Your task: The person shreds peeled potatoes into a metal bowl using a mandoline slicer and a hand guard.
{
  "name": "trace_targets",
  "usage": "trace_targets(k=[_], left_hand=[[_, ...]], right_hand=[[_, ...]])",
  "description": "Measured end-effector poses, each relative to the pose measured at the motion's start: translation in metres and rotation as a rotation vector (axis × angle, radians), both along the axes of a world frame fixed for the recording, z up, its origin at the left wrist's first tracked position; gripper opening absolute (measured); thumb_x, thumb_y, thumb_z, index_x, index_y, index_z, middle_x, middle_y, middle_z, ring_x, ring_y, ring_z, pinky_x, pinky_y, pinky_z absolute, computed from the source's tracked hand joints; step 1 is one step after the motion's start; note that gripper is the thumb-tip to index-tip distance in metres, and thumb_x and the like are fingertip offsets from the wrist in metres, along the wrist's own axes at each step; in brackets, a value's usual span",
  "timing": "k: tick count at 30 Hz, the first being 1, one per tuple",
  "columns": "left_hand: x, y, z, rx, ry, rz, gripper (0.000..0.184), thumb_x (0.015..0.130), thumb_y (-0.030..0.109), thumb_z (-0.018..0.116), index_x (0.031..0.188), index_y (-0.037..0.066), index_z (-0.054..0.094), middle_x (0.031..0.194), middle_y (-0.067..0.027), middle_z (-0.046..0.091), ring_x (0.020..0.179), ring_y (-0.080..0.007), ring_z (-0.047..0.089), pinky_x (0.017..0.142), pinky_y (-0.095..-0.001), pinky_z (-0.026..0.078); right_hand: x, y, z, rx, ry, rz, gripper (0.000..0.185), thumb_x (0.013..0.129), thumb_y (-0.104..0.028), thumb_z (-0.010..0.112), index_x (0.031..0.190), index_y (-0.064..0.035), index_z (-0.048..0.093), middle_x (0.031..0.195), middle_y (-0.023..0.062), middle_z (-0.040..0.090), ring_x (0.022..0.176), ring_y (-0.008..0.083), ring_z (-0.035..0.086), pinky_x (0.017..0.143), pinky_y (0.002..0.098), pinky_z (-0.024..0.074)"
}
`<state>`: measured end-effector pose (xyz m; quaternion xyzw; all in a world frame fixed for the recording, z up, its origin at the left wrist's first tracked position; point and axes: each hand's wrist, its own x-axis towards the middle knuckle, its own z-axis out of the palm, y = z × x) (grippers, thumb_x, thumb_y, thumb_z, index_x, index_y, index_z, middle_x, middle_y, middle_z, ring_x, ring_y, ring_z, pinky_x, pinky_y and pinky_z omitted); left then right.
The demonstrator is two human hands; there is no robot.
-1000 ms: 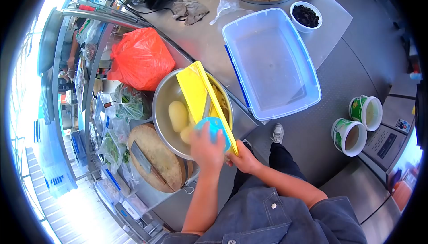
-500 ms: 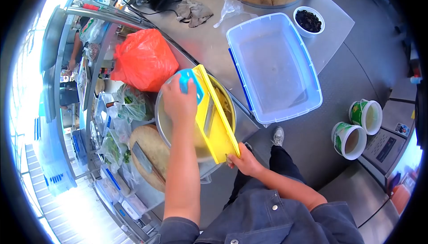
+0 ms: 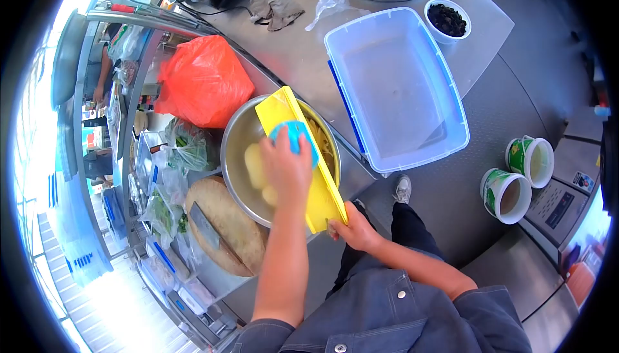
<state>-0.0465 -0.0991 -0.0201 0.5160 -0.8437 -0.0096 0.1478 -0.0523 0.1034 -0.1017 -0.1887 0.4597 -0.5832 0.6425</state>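
Observation:
A yellow mandoline slicer (image 3: 322, 201) slants across a steel bowl (image 3: 233, 130). My right hand (image 3: 353, 228) is closed around its near end. My left hand (image 3: 287, 169) grips a blue hand guard (image 3: 298, 139) and presses it on the middle of the slicer, hiding the blade; whatever is under the guard cannot be seen. Peeled potatoes (image 3: 256, 165) lie in the bowl to the left of the slicer, partly behind my left hand. Pale yellow shreds (image 3: 325, 150) show on the slicer's right side.
A clear plastic tub (image 3: 400, 88) stands on the steel table, beside a white bowl (image 3: 447, 21) of dark pieces. Left of the bowl are a red plastic bag (image 3: 205, 82) and a round board (image 3: 225, 250) with a cleaver (image 3: 209, 230). Two buckets (image 3: 506, 196) stand at right.
My left hand has slid the blue guard down the slicer from its upper end to the middle. The potatoes have come into view. My right hand keeps its hold.

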Motion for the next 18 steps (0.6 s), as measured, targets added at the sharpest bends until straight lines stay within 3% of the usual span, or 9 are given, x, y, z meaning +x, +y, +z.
trace_targets(k=[4,7,13,18], left_hand=[[-0.018,-0.064,0.024,0.017,0.070,0.051,0.040,0.089,0.030,0.068,0.121,0.007,0.064,0.105,-0.0179,0.057,0.094,-0.0362,0.060,0.082,-0.0447,0.051],[0.001,-0.026,0.053,0.044,0.106,0.030,0.040,0.090,0.031,0.068,0.122,0.006,0.064,0.105,-0.0175,0.057,0.095,-0.0347,0.059,0.083,-0.0433,0.050],[0.051,0.089,0.020,0.158,-0.009,-0.098,0.047,0.089,0.031,0.070,0.126,0.004,0.062,0.104,-0.0199,0.053,0.094,-0.0364,0.057,0.081,-0.0450,0.050],[0.045,0.093,0.005,0.115,-0.038,-0.067,0.046,0.086,0.028,0.072,0.124,0.004,0.063,0.104,-0.0191,0.053,0.095,-0.0366,0.057,0.081,-0.0460,0.050]], right_hand=[[0.004,0.001,-0.001,-0.020,-0.054,-0.025,0.022,0.099,-0.009,0.058,0.102,-0.0015,0.038,0.081,0.0092,0.060,0.068,0.0135,0.060,0.061,0.0298,0.0514],[0.002,0.001,0.001,-0.029,-0.060,-0.023,0.023,0.099,-0.009,0.058,0.101,-0.0016,0.037,0.081,0.0092,0.060,0.068,0.0136,0.060,0.061,0.0300,0.0513],[-0.009,-0.002,0.009,0.057,0.050,0.076,0.023,0.098,-0.009,0.059,0.101,-0.0017,0.038,0.082,0.0091,0.060,0.069,0.0144,0.062,0.061,0.0307,0.0514],[-0.003,-0.001,0.002,-0.001,0.037,0.038,0.024,0.098,-0.008,0.061,0.102,-0.0014,0.038,0.082,0.0098,0.060,0.069,0.0146,0.063,0.061,0.0315,0.0517]])
